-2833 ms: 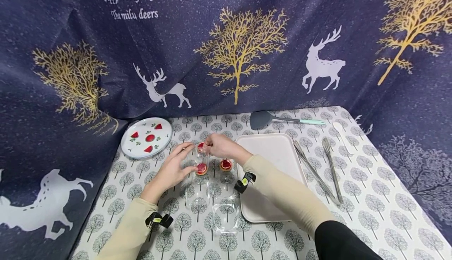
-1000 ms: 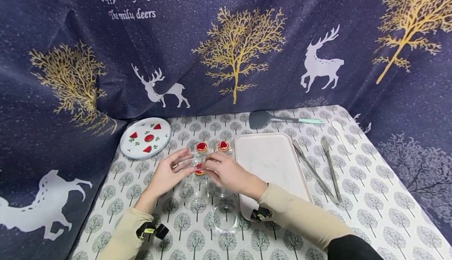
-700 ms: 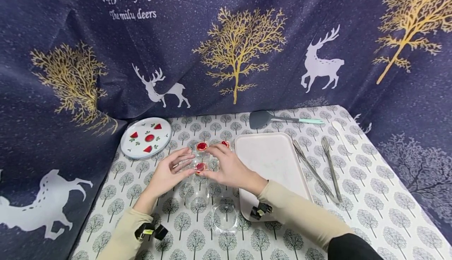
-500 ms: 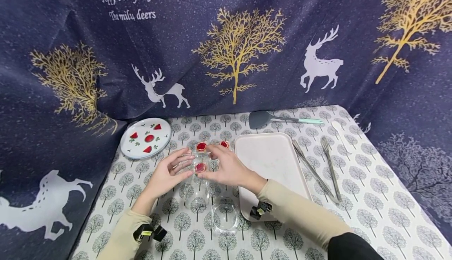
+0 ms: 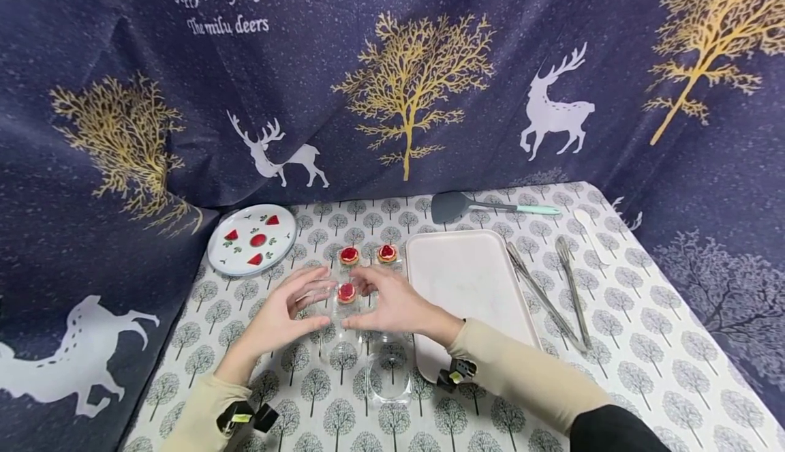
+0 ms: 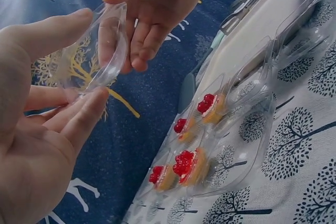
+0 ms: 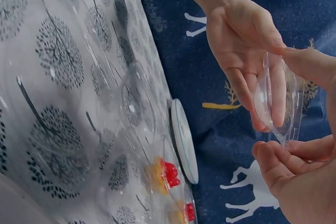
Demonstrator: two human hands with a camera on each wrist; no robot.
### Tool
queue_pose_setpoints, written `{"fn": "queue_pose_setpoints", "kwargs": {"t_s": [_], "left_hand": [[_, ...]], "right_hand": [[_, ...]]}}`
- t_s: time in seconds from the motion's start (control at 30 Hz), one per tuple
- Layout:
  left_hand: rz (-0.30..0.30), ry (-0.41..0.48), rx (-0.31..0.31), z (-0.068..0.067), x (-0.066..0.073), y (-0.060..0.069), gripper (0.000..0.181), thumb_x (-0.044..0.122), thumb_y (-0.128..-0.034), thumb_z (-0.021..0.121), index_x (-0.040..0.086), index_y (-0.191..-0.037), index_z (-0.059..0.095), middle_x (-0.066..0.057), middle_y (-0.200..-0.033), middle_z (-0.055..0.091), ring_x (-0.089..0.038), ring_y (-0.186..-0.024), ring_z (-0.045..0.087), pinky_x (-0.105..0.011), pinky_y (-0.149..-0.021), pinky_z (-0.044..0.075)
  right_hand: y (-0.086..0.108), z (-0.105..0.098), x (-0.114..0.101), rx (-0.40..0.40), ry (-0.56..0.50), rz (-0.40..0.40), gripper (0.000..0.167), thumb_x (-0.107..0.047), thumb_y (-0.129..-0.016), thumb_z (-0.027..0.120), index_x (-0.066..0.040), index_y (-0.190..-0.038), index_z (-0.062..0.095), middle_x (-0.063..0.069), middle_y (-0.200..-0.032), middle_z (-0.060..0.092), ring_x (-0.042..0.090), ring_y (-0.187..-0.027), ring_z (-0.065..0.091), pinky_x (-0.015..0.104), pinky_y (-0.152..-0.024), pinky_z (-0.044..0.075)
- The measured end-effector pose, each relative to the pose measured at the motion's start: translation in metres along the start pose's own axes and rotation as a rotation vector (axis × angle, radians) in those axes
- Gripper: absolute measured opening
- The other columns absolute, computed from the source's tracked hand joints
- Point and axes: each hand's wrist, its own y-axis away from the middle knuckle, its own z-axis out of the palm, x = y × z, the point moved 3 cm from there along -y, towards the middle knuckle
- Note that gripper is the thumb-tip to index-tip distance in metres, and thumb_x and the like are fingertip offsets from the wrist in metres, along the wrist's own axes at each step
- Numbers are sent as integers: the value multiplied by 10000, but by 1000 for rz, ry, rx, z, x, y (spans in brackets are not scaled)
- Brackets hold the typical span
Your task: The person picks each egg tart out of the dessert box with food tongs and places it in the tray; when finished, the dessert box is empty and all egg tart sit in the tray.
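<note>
holding a clear plastic lid (image 6: 89, 59) with left hand (image 5: 282, 319) and right hand (image 5: 395, 309), pinching its edges between thumb and fingers on both sides, raised off the tree-print tablecloth (image 5: 546, 387) near four red-topped tarts (image 6: 189, 167). noting further clear plastic shells (image 5: 389, 394) on the near side of the tarts, a pale rectangular tray (image 5: 469, 288) just right of them, a watermelon-print plate (image 5: 235, 254) at far left, metal tongs (image 5: 547, 298) right of the tray, a mint-handled grey turner (image 5: 450, 208) behind it, and a white spoon (image 5: 591, 234) at far right.
</note>
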Motion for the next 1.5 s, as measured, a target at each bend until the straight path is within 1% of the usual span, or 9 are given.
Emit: {"fn": "queue_pose_setpoints", "kwargs": {"t_s": [0.17, 0.23, 0.4, 0.47, 0.6, 0.67, 0.93, 1.2, 1.5], "left_hand": [[47, -113, -22, 1, 5, 4, 784, -50, -735, 795, -55, -1420, 415, -221, -1370, 424, -145, -1150, 560, -249, -1007, 499], [32, -173, -30, 1, 6, 8, 794, 4, -733, 818, -45, -1421, 424, -206, -1368, 435, -145, -1121, 550, -239, -996, 501], [-43, -392, -42, 1, 5, 18, 822, 202, -718, 864, 52, -1423, 469, -85, -1383, 470, -170, -1065, 572, -309, -953, 528], [-53, -464, -52, 3, 5, 22, 826, 263, -710, 869, 88, -1419, 483, -41, -1389, 472, -164, -1038, 583, -335, -912, 539], [-40, -532, -92, 8, 6, 29, 838, 302, -703, 869, 101, -1419, 481, -36, -1385, 468, -173, -1078, 571, -347, -883, 552], [-56, -554, -108, 11, 6, 33, 848, 311, -693, 871, 124, -1422, 478, -29, -1390, 466, -189, -1119, 562, -366, -898, 553], [-169, -587, -171, 21, 2, 45, 842, 327, -691, 857, 217, -1421, 452, 0, -1423, 423, -263, -1111, 577, -494, -886, 550], [-160, -666, -203, 29, -6, 53, 805, 340, -638, 877, 146, -1330, 514, 6, -1362, 468, -214, -1219, 510, -508, -992, 505], [-178, -708, -221, 36, -18, 59, 780, 392, -616, 877, 153, -1283, 550, 3, -1342, 483, -156, -1238, 478, -455, -1008, 507]], "right_hand": [[9, 2, -7, -37, 39, 26, 892, -560, -713, 787, -94, -1406, 474, 16, -1223, 603, 151, -1083, 566, 368, -936, 524], [12, 3, -9, -43, 40, 5, 875, -542, -714, 794, -95, -1397, 479, 15, -1214, 604, 141, -1066, 567, 347, -923, 527], [19, 10, -11, -58, 53, -53, 793, -521, -726, 798, -111, -1341, 511, -8, -1128, 608, 95, -992, 560, 238, -868, 521], [24, 14, -12, -73, 59, -52, 800, -518, -731, 795, -116, -1354, 497, 9, -1168, 606, 113, -1025, 568, 252, -886, 528], [32, 23, -11, -99, 96, -53, 884, -540, -740, 778, -88, -1418, 436, 70, -1273, 585, 181, -1107, 584, 314, -915, 546], [35, 27, -11, -108, 116, -60, 908, -549, -740, 775, -74, -1428, 421, 82, -1307, 572, 191, -1142, 578, 323, -941, 540], [43, 40, -10, -116, 184, -87, 893, -547, -709, 800, -79, -1384, 450, 55, -1259, 551, 146, -1070, 574, 218, -894, 535], [51, 55, -9, -112, 302, -137, 839, -560, -711, 790, -49, -1313, 507, 30, -1170, 475, 106, -1017, 454, 162, -846, 487], [55, 64, -9, -158, 419, -154, 816, -562, -715, 781, -33, -1280, 524, 27, -1137, 495, 116, -1015, 474, 160, -883, 494]]}}
